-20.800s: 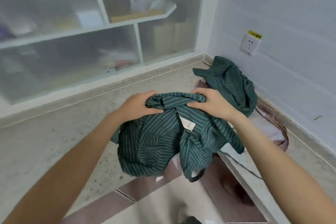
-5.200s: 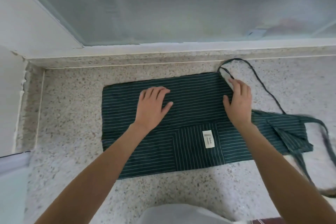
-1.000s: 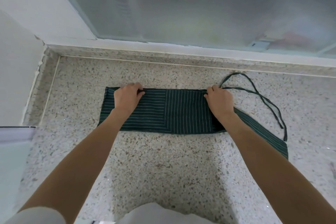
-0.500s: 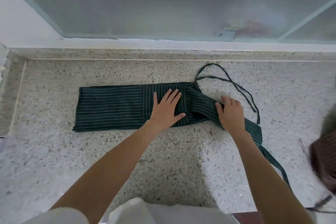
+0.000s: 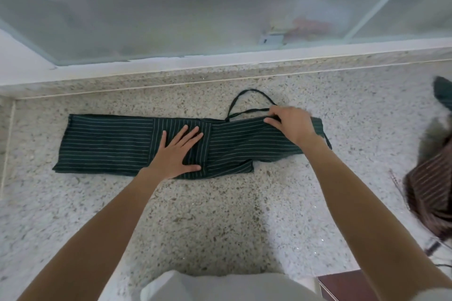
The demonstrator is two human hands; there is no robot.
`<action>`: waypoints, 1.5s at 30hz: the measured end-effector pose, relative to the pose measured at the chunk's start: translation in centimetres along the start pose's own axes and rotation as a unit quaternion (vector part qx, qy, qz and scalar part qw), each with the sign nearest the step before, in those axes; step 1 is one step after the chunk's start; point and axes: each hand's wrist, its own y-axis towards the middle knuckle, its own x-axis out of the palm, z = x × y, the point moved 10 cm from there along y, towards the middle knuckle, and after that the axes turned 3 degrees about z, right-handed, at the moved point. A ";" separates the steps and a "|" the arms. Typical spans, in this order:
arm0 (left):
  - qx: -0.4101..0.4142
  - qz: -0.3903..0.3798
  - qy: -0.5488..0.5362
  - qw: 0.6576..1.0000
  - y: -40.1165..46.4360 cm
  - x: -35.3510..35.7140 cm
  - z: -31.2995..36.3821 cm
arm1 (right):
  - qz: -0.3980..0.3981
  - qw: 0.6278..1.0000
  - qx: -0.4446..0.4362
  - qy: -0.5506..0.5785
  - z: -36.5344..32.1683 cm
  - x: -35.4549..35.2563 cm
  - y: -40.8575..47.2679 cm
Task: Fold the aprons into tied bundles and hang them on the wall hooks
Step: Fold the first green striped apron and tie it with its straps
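A dark green striped apron (image 5: 105,144) lies folded into a long narrow strip on the speckled stone counter (image 5: 220,215). My left hand (image 5: 179,151) presses flat on the strip's middle, fingers spread. My right hand (image 5: 292,124) pinches the far edge of the bib end, which lies in line with the strip on the right. A thin dark strap (image 5: 247,95) loops on the counter just beyond the apron, next to my right hand.
A brown striped apron (image 5: 433,190) lies bunched at the right edge, with another dark green apron (image 5: 444,90) behind it. Frosted glass panels (image 5: 195,7) with a white sill run along the back. A dark red surface (image 5: 342,286) shows at the bottom right.
My right hand has pulled the bib end up from its slant toward the front and laid it in line with the strip. My left hand stays pressed on the middle.
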 end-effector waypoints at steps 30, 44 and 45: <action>0.005 0.032 0.009 0.999 2.5 1.1 6.9 | 0.082 0.929 0.355 0.066 11.3 2.6 -12.6; -0.056 0.142 -0.214 0.965 -0.6 -1.8 4.5 | 0.203 0.953 0.102 0.203 -7.3 0.2 -10.7; -0.067 0.151 -0.235 0.958 -1.9 -1.9 3.1 | 0.177 0.959 0.065 0.212 -10.2 0.9 -9.9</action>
